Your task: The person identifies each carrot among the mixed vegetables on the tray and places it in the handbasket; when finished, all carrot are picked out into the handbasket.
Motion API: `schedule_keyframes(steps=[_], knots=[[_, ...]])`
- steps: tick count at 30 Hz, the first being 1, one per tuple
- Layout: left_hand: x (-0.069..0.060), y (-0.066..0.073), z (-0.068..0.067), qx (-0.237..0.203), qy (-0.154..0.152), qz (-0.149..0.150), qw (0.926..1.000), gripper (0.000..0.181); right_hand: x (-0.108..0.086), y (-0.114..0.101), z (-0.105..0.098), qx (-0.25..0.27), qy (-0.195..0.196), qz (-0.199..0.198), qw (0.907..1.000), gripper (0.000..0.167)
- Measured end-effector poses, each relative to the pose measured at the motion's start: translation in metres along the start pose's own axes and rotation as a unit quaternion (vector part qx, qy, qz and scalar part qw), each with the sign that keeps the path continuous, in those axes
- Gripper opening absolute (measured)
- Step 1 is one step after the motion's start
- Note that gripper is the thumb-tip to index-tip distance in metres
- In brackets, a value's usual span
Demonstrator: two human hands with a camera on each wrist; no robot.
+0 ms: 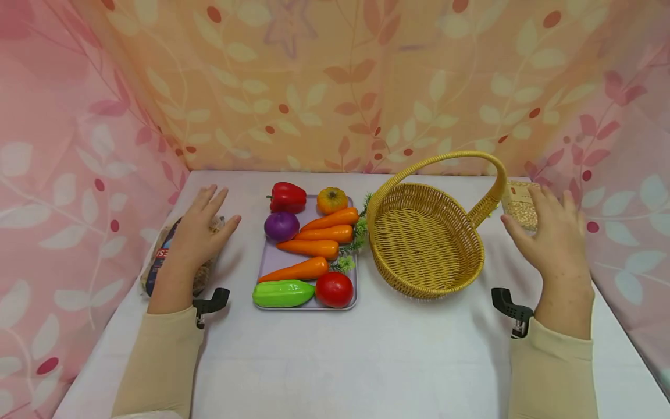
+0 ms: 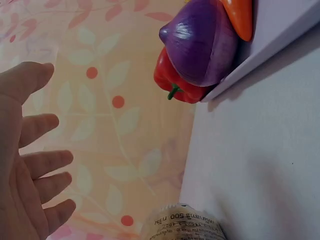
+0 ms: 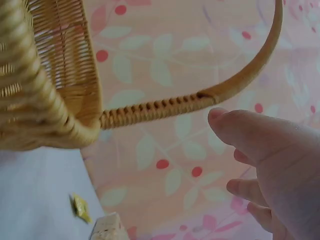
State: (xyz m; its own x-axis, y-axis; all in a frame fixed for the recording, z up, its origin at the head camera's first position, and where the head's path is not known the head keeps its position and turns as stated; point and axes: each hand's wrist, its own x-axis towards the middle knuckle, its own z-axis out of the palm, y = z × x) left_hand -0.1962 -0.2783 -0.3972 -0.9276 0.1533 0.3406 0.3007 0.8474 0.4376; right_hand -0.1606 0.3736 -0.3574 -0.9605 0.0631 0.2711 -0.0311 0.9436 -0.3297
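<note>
My left hand (image 1: pixel 195 241) hovers with spread fingers over a printed plastic bag (image 1: pixel 164 256) at the table's left, holding nothing. To its right lies a lilac tray (image 1: pixel 269 265). A red bell pepper (image 1: pixel 287 198), purple onion (image 1: pixel 281 226), small pumpkin (image 1: pixel 332 201), several orange carrots (image 1: pixel 309 249), a green ridged vegetable (image 1: pixel 282 293) and a tomato (image 1: pixel 335 290) sit on or over it. Right of the tray stands a woven basket (image 1: pixel 424 250) with a tall arched handle, its bowl bare inside. My right hand (image 1: pixel 556 238), fingers apart, is beside the basket, holding nothing.
A clear pack of pale grains or beans (image 1: pixel 519 203) lies partly behind my right hand. The right wrist view shows a small yellow packet (image 3: pixel 81 207) near the basket. Black wrist mounts (image 1: pixel 211 301) sit at both cuffs. Leaf-patterned cloth (image 1: pixel 335 87) surrounds the white table.
</note>
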Motion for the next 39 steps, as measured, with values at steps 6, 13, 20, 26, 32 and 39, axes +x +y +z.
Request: schedule_keyframes(steps=[6,13,20,26,32,39], knots=[[-0.001,0.004,0.003,-0.05,0.03,0.035,0.9977,0.065,-0.006,-0.018,-0.011,0.009,0.013,-0.015,0.9998,0.078],[0.0,0.005,0.011,-0.098,0.039,0.08,0.9912,0.059,-0.016,-0.04,-0.023,0.031,0.032,-0.039,0.9982,0.074],[-0.001,0.006,0.018,-0.127,0.001,0.065,0.9898,0.051,-0.026,-0.066,-0.032,0.046,0.077,-0.111,0.9897,0.066],[-0.004,0.005,0.022,-0.138,-0.045,0.031,0.9889,0.037,-0.035,-0.092,-0.034,0.047,0.111,-0.169,0.9781,0.058],[-0.007,0.0,0.032,-0.131,-0.113,-0.002,0.9849,0.036,-0.044,-0.114,-0.033,0.064,0.138,-0.232,0.9608,0.04],[-0.009,0.003,0.044,-0.139,-0.227,-0.06,0.962,0.031,-0.05,-0.141,-0.027,0.091,0.101,-0.288,0.9481,0.035]])
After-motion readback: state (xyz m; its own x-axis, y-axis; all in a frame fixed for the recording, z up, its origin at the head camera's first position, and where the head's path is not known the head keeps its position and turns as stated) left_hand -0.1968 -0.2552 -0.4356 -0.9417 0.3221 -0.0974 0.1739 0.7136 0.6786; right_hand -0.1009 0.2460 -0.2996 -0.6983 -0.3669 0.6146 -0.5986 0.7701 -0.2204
